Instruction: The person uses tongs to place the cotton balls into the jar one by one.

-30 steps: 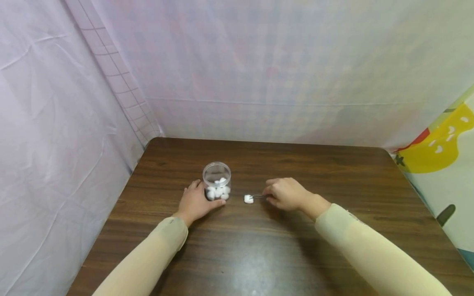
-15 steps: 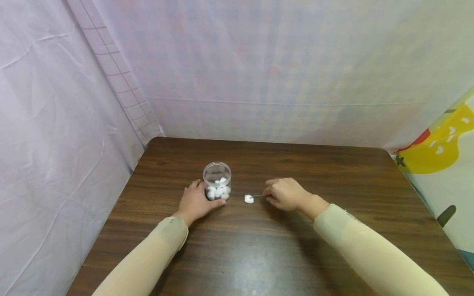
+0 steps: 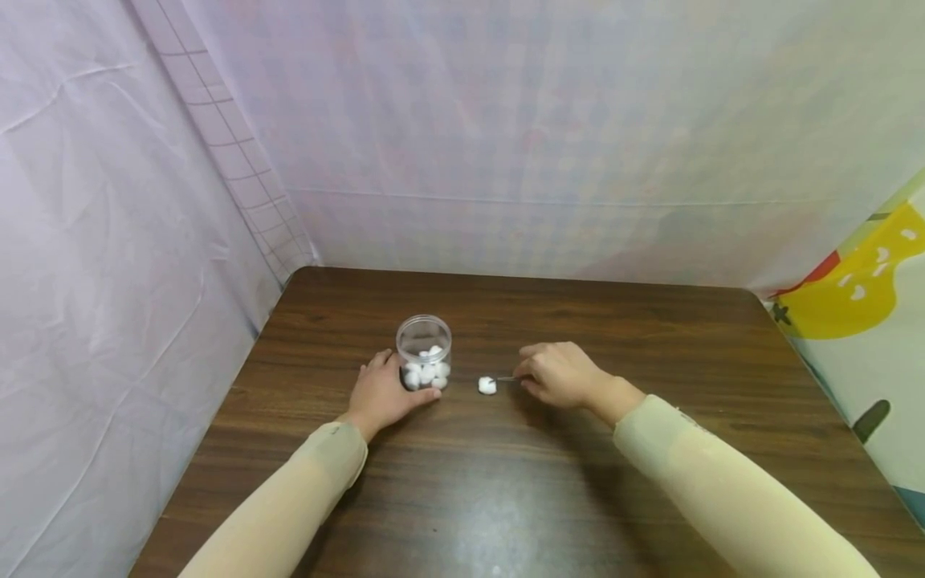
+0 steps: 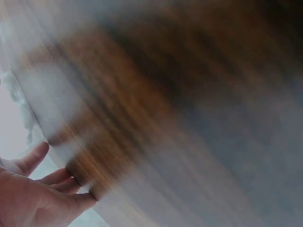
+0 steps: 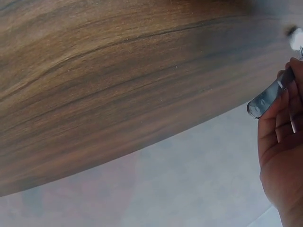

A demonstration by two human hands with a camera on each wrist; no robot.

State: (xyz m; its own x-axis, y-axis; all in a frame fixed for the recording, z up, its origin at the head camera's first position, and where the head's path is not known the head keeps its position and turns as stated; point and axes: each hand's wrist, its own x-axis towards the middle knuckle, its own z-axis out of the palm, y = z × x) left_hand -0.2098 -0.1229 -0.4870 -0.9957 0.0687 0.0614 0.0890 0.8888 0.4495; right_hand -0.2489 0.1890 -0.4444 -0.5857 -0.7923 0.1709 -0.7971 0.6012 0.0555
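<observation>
A clear round jar [image 3: 399, 349] holding several white cotton balls [image 3: 428, 373] stands on the table without a lid. My left hand [image 3: 383, 393] grips the jar's lower left side, thumb along the front and fingers behind. In the left wrist view my left hand [image 4: 42, 194] shows at the lower left edge. My right hand [image 3: 564, 376] pinches metal tweezers [image 3: 508, 379], whose broad end [image 5: 264, 101] sticks out behind the fingers in the right wrist view. The tweezer tips meet a single cotton ball [image 3: 486, 386] to the right of the jar. I cannot tell whether it touches the table.
The brown wooden table [image 3: 448, 482] reaches back to a pale hanging cloth [image 3: 520, 144]. Another white cloth [image 3: 108, 281] hangs along the left side. A patterned sheet with a yellow shape [image 3: 841, 301] hangs at the right.
The tweezer tips, spread earlier, have come together at the cotton ball. The cotton ball and right hand have shifted very slightly up in the head view. My left hand keeps its place on the jar.
</observation>
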